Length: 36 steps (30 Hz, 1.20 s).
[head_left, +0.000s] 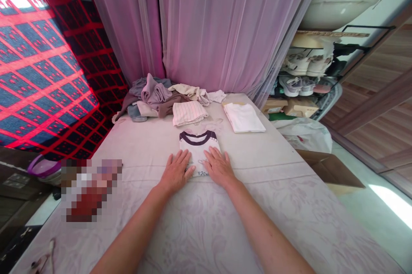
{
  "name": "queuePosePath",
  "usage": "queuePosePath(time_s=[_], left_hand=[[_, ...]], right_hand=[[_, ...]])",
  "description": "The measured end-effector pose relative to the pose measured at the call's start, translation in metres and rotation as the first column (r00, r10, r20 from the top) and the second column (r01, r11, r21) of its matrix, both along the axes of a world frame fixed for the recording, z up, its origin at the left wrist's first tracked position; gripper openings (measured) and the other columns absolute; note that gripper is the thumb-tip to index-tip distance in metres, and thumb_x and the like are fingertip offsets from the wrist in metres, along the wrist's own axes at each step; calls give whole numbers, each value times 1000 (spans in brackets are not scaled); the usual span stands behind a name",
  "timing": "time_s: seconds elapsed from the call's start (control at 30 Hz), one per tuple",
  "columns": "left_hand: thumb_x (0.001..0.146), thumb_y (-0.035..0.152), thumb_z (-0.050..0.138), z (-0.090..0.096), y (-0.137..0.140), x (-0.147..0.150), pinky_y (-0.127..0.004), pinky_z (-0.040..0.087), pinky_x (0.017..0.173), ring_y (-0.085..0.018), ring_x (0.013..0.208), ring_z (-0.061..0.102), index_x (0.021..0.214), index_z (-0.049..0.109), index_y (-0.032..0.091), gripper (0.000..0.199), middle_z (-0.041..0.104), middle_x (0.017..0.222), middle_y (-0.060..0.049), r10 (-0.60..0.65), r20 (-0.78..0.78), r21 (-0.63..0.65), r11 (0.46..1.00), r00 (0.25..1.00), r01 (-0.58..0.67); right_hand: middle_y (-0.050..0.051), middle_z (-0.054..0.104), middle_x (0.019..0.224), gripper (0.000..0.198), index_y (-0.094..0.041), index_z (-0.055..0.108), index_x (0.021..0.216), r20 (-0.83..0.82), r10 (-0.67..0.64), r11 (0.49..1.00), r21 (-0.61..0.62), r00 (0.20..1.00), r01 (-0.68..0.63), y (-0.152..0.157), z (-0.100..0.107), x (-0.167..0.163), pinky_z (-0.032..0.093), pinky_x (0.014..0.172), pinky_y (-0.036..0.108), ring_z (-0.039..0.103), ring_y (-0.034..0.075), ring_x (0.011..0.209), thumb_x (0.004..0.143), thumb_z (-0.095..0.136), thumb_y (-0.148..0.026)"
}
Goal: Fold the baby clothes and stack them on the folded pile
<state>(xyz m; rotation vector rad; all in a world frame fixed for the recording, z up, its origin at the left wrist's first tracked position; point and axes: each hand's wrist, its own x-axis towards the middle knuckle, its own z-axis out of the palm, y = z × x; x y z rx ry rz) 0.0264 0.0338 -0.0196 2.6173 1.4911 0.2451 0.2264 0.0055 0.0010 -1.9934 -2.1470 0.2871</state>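
Note:
A folded white T-shirt (197, 150) with a dark neckband and dark shoulders lies flat on the bed in front of me, some printed lettering showing near its lower edge. My left hand (176, 171) rests palm down on its left side, fingers spread. On the right side my right hand (219, 165) lies flat in the same way. Neither hand grips the cloth. Just behind the shirt is a folded striped cloth (189, 113), and farther right a folded white garment (245, 117).
A heap of loose clothes (154, 95) lies at the back left of the bed (199, 222), against a purple curtain (199, 25). A shoe rack (305, 74) and an open cardboard box (325, 166) stand at the right. A red checked cloth (48, 68) hangs at the left.

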Motion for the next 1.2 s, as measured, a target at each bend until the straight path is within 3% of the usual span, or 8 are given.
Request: queuePosePath(time_s=[0.17,0.33,0.47,0.67,0.8,0.9,1.03,1.2], left_hand=[[93,59,25,11,35,1,-53,17,115,-29,144,19,148,28,17,69,24,156,-11,89,2,9,996,996,-89],[86,69,31,14,68,11,-55,14,115,-31,144,15,149,24,14,84,20,157,-12,50,-50,-46,998,998,-52],[84,72,30,6,73,12,-56,14,114,-31,144,17,149,23,16,86,19,157,-12,33,-53,-54,998,998,-36],[84,72,33,7,73,12,-55,14,114,-30,144,17,149,24,19,84,19,157,-11,48,-34,-57,997,998,-50],[87,67,33,12,63,9,-53,20,113,-31,144,16,150,21,19,80,15,158,-13,100,33,-68,993,994,-97],[92,60,27,11,38,6,-53,19,113,-29,145,13,149,23,19,70,13,158,-11,59,57,-17,998,997,-58],[94,55,26,6,6,8,-53,15,115,-26,144,17,147,29,24,62,23,157,-7,-34,-8,16,999,999,35],[92,55,36,5,0,11,-56,18,114,-28,142,23,146,33,24,62,28,154,-8,-32,-9,-21,999,999,32]], right_hand=[[8,24,156,53,-23,32,146,46,-36,998,59,998,33,33,11,8,8,113,53,19,22,142,97,27,-40],[8,15,158,57,-22,28,148,59,-27,995,-90,998,33,61,3,12,6,113,55,12,23,144,96,25,-46],[6,13,159,57,-24,27,148,39,-49,995,-86,998,52,62,-6,12,9,112,55,12,22,144,96,26,-48],[6,23,156,53,-25,35,145,52,-60,998,-1,997,60,59,-6,12,13,112,53,20,23,141,96,29,-44],[7,28,154,50,-24,39,143,68,-73,996,55,995,69,45,2,8,11,113,53,22,23,141,97,29,-39],[7,26,155,50,-25,36,144,75,-27,995,95,997,20,22,3,2,9,113,52,19,22,142,97,26,-40],[7,23,156,54,-25,34,145,76,-19,999,28,997,16,0,-5,-7,9,112,55,17,23,143,97,25,-48],[6,28,155,51,-27,40,142,1,-34,999,43,999,34,-1,-9,-7,12,112,55,20,22,142,96,29,-47]])
